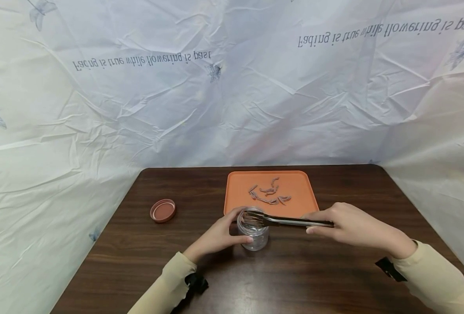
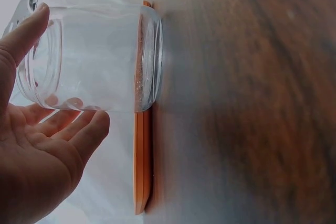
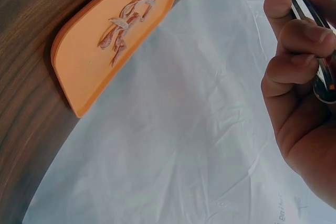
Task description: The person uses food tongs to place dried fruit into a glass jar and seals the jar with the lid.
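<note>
My left hand [image 1: 217,234] grips a clear jar [image 1: 257,240] near its open mouth, thumb on the near side and fingers round the far side. In the left wrist view the jar [image 2: 100,61] stands upright on the table, its wall see-through. My right hand [image 1: 349,226] holds metal tongs [image 1: 290,221] from the right, lying nearly level, with their tips over the jar's mouth. Curled fingers wrap the tongs [image 3: 326,80] in the right wrist view. Behind the jar, several thin brownish-pink strips [image 1: 271,201] lie on an orange tray [image 1: 298,187].
A reddish round lid [image 1: 163,211] lies on the left of the dark wooden table [image 1: 184,187]. White printed sheeting [image 1: 235,109] hangs behind the table and along both sides.
</note>
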Tool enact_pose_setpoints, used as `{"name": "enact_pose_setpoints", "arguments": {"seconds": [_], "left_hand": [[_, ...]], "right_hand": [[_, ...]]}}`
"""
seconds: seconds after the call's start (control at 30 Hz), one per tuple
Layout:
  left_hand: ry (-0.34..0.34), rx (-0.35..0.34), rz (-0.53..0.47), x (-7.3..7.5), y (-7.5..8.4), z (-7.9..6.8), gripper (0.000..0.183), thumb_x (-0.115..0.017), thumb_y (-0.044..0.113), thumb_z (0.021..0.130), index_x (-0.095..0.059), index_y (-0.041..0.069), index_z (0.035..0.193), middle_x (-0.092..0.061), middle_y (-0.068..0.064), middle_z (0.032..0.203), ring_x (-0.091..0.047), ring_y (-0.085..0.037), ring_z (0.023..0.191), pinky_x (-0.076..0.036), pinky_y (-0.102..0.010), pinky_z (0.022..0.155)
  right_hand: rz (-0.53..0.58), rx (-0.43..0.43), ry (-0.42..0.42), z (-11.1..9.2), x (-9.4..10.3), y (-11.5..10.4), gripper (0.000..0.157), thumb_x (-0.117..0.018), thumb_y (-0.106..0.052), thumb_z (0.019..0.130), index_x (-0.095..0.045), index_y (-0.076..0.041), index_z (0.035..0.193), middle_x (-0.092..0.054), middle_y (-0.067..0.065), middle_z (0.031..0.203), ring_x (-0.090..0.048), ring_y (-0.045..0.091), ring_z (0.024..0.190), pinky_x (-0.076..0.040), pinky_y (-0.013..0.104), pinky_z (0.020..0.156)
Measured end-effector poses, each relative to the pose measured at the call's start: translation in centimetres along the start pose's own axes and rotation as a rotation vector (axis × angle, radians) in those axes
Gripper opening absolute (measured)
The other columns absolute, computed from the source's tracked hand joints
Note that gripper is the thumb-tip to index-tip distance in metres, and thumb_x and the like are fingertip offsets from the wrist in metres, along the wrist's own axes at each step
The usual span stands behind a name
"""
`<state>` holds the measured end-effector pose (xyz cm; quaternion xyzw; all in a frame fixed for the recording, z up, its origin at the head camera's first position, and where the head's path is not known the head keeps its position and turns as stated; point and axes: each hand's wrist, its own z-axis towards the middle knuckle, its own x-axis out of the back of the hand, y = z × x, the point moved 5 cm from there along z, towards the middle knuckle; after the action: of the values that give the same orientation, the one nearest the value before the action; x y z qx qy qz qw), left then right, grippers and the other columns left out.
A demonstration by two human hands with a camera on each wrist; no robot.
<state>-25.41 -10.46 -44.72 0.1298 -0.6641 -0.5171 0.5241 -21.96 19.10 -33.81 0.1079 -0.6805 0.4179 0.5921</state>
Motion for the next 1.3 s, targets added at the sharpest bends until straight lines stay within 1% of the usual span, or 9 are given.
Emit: {"name": "enact_pose_setpoints", "arguments": {"seconds": [0.1, 0.23, 0.4, 0.57, 0.63, 0.8, 1.0, 1.1, 1.3], "left_hand": [[0.001, 0.016, 0.009, 0.0, 0.0, -0.1, 0.088, -0.08, 0.045, 0.087, -0.031, 0.028, 0.158, -0.044, 0.002, 0.152, -0.051, -0.021, 0.134, -0.046, -0.045, 0.107], [0.006, 0.028, 0.003, 0.0, 0.0, -0.2, 0.092, -0.08, 0.044, 0.087, -0.028, 0.023, 0.16, -0.042, 0.0, 0.155, -0.05, -0.022, 0.135, -0.047, -0.042, 0.107], [0.011, 0.029, 0.001, 0.0, -0.1, -0.2, 0.089, -0.08, 0.044, 0.086, -0.029, 0.029, 0.158, -0.043, 0.004, 0.153, -0.05, -0.019, 0.134, -0.045, -0.042, 0.108], [0.005, 0.015, -0.002, 0.1, -0.2, -0.2, 0.085, -0.079, 0.043, 0.088, -0.03, 0.034, 0.156, -0.042, 0.005, 0.154, -0.05, -0.02, 0.135, -0.045, -0.044, 0.108], [0.001, 0.007, -0.003, 0.1, -0.2, -0.2, 0.083, -0.079, 0.042, 0.088, -0.03, 0.037, 0.156, -0.042, 0.005, 0.154, -0.05, -0.02, 0.135, -0.046, -0.042, 0.107], [-0.006, -0.005, -0.002, 0.0, -0.2, -0.1, 0.084, -0.08, 0.043, 0.087, -0.03, 0.04, 0.155, -0.041, 0.006, 0.154, -0.05, -0.019, 0.135, -0.047, -0.039, 0.107], [-0.005, -0.01, -0.003, 0.0, -0.2, 0.1, 0.084, -0.08, 0.043, 0.087, -0.031, 0.04, 0.155, -0.041, 0.005, 0.154, -0.05, -0.019, 0.135, -0.047, -0.04, 0.107], [-0.005, -0.011, 0.005, 0.0, -0.2, 0.1, 0.084, -0.08, 0.044, 0.087, -0.031, 0.04, 0.155, -0.041, 0.005, 0.155, -0.05, -0.02, 0.135, -0.047, -0.04, 0.106], [-0.009, -0.004, 0.011, 0.1, -0.1, -0.1, 0.084, -0.079, 0.046, 0.087, -0.031, 0.041, 0.155, -0.04, 0.005, 0.155, -0.05, -0.02, 0.135, -0.048, -0.039, 0.106]], "right_hand": [[0.003, -0.01, 0.004, 0.0, 0.2, -0.1, 0.04, -0.059, -0.047, 0.1, -0.07, -0.02, 0.128, -0.033, -0.023, 0.052, -0.022, -0.006, 0.046, -0.04, 0.02, 0.054], [-0.024, 0.008, 0.043, -0.1, 0.7, -0.2, 0.034, -0.061, -0.046, 0.1, -0.071, -0.026, 0.126, -0.036, -0.024, 0.057, -0.026, -0.007, 0.047, -0.04, 0.019, 0.055], [-0.052, 0.004, 0.073, -0.2, 1.3, -0.2, 0.034, -0.063, -0.045, 0.099, -0.071, -0.024, 0.126, -0.038, -0.024, 0.059, -0.028, -0.007, 0.049, -0.039, 0.02, 0.056], [-0.074, -0.034, 0.112, 0.0, 2.2, 0.1, 0.041, -0.064, -0.042, 0.099, -0.069, -0.016, 0.131, -0.052, -0.022, 0.066, -0.032, -0.005, 0.049, -0.037, 0.021, 0.053], [-0.083, -0.063, 0.141, 0.2, 2.8, 0.5, 0.045, -0.065, -0.041, 0.099, -0.065, -0.015, 0.136, -0.054, -0.02, 0.066, -0.033, -0.003, 0.048, -0.037, 0.022, 0.053], [-0.099, -0.163, 0.204, 0.6, 4.1, 1.6, 0.058, -0.064, -0.045, 0.099, -0.055, -0.013, 0.146, -0.044, -0.012, 0.058, -0.036, 0.003, 0.046, -0.037, 0.025, 0.052], [-0.101, -0.202, 0.294, 1.0, 5.1, 3.1, 0.059, -0.066, -0.046, 0.098, -0.053, -0.016, 0.147, -0.045, -0.007, 0.063, -0.041, 0.006, 0.048, -0.039, 0.026, 0.055], [-0.075, -0.239, 0.3, 0.9, 4.8, 4.1, 0.061, -0.066, -0.049, 0.097, -0.052, -0.017, 0.148, -0.044, -0.006, 0.061, -0.041, 0.009, 0.048, -0.038, 0.027, 0.053], [-0.044, -0.337, 0.247, 0.5, 3.5, 6.5, 0.07, -0.064, -0.056, 0.095, -0.05, -0.012, 0.149, -0.046, -0.003, 0.062, -0.044, 0.013, 0.053, -0.038, 0.028, 0.053]]}}
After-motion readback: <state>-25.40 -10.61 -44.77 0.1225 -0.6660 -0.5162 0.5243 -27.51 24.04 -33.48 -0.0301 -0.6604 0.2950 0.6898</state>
